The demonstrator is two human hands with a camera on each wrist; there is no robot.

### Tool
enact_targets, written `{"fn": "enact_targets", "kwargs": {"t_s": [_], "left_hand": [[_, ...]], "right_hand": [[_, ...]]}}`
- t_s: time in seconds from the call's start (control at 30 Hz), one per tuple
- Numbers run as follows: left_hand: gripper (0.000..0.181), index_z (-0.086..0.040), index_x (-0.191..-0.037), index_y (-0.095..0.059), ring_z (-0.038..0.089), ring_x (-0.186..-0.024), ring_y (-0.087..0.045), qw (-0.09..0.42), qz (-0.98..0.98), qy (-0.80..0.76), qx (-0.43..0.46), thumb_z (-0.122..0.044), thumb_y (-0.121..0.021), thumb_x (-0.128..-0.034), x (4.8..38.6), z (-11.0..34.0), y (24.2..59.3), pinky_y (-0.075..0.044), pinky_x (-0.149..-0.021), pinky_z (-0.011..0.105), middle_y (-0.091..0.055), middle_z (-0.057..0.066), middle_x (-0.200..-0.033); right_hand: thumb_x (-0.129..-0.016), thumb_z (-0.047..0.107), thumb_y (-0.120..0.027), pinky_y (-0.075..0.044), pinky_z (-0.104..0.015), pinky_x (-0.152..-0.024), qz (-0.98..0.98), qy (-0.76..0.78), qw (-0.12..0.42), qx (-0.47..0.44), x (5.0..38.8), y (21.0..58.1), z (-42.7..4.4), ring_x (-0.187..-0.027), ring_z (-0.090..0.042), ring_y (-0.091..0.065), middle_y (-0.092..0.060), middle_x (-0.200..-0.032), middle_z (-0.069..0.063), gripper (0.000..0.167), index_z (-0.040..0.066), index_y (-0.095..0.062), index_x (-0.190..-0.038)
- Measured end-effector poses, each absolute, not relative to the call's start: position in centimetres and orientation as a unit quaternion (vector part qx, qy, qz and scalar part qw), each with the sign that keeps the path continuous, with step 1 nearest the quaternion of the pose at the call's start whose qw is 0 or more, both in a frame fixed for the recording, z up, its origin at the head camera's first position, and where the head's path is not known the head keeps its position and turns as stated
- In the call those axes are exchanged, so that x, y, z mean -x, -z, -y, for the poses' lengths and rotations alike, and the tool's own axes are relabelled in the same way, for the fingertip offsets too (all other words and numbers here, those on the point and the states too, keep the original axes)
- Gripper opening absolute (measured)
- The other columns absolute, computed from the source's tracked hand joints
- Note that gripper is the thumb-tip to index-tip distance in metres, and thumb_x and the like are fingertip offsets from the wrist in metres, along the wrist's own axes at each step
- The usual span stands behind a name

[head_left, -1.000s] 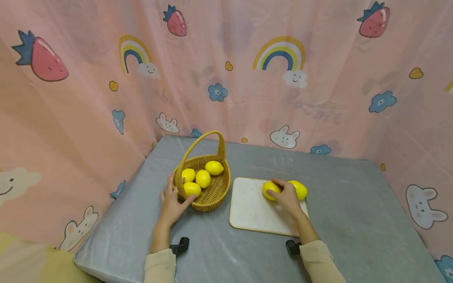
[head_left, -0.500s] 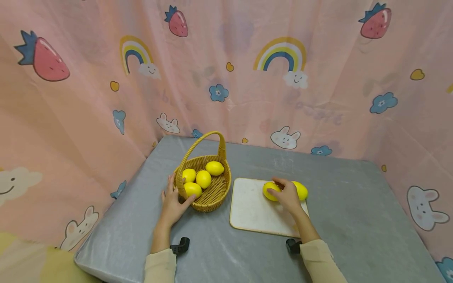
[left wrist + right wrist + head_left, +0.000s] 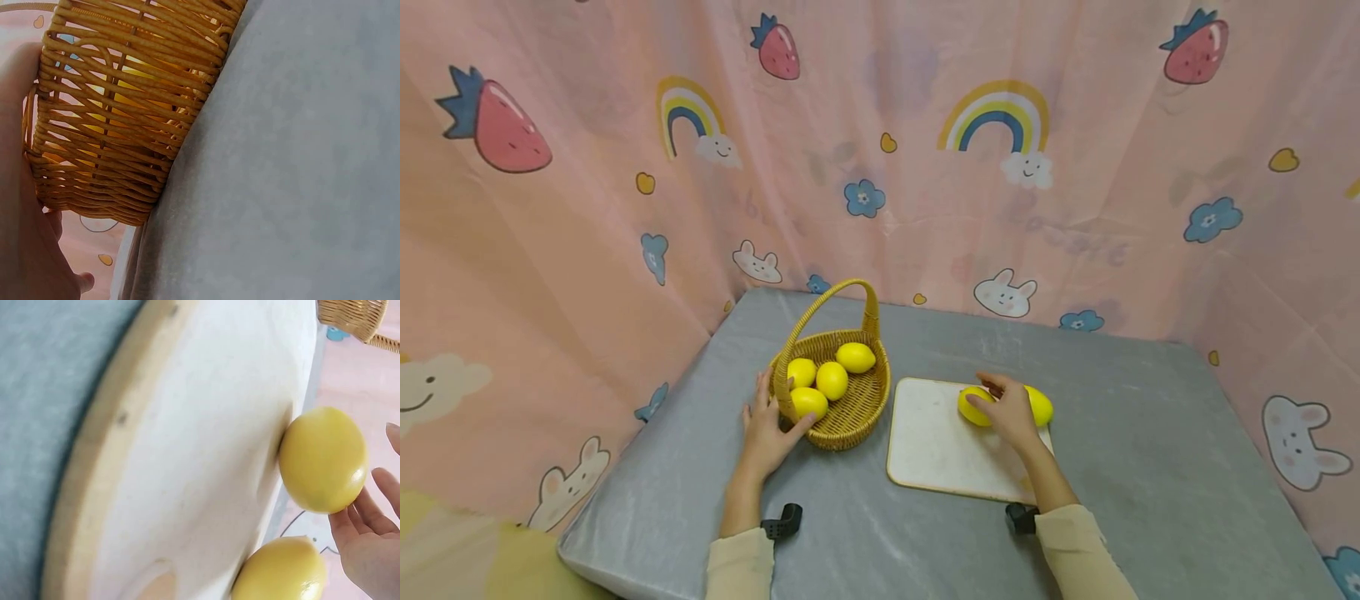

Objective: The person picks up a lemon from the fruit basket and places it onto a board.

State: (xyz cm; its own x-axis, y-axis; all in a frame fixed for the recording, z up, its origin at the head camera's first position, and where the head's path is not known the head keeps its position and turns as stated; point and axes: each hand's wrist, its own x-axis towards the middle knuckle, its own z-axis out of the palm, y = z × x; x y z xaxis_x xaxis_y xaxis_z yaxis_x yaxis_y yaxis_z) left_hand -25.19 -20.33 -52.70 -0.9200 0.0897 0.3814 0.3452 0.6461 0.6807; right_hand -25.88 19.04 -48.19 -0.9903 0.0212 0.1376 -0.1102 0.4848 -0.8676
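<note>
In the head view, my left hand [image 3: 765, 433] rests spread against the near left side of a yellow wicker basket [image 3: 857, 421] with a tall handle. Several lemons [image 3: 832, 381] lie inside it. The left wrist view shows that hand along the rim of the basket [image 3: 125, 119]. Over a white board [image 3: 932, 442], my right hand [image 3: 1013, 414] hovers with loosely extended fingers at a lemon [image 3: 973, 407]. In the right wrist view, fingertips touch or nearly touch that lemon [image 3: 323, 460], while the thumb stands apart. A second lemon [image 3: 1040, 406] lies right beside it, partly behind the hand.
Both things stand on a grey cloth-covered table [image 3: 1150, 467]. A pink printed curtain [image 3: 925, 233] hangs behind it and at the sides. The basket's handle [image 3: 811, 321] arches above the lemons.
My right hand's fingers have risen slightly and loosened above the lemon, which stays on the board. My left hand and the basket have not visibly moved.
</note>
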Motion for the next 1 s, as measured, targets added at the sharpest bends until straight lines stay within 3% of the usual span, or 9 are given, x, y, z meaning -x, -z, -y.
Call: {"fn": "enact_targets", "kwargs": {"t_s": [0.57, 1.0], "left_hand": [[0.074, -0.005, -0.148, -0.047, 0.044, -0.15, -0.004, 0.159, 0.896, 0.398, 0.115, -0.044, -0.07, -0.0897, 25.1, 20.3, 52.5, -0.002, -0.104, 0.078, -0.008, 0.013, -0.166], [0.077, -0.008, -0.151, -0.043, 0.044, -0.15, -0.004, 0.159, 0.899, 0.391, 0.113, -0.048, -0.068, -0.0903, 25.3, 20.4, 52.8, -0.003, -0.105, 0.078, -0.008, 0.013, -0.166]], "right_hand": [[-0.093, 0.007, -0.07, -0.037, -0.052, -0.109, 0.852, -0.516, 0.069, -0.048, 26.9, 47.1, -17.5, -0.13, -0.042, -0.048, -0.054, -0.138, -0.027, 0.047, -0.008, -0.056, -0.136], [-0.089, 0.003, -0.073, -0.04, -0.05, -0.107, 0.848, -0.514, 0.093, -0.084, 27.6, 46.8, -15.2, -0.125, -0.044, -0.053, -0.059, -0.131, -0.03, 0.045, -0.011, -0.059, -0.129]]}}
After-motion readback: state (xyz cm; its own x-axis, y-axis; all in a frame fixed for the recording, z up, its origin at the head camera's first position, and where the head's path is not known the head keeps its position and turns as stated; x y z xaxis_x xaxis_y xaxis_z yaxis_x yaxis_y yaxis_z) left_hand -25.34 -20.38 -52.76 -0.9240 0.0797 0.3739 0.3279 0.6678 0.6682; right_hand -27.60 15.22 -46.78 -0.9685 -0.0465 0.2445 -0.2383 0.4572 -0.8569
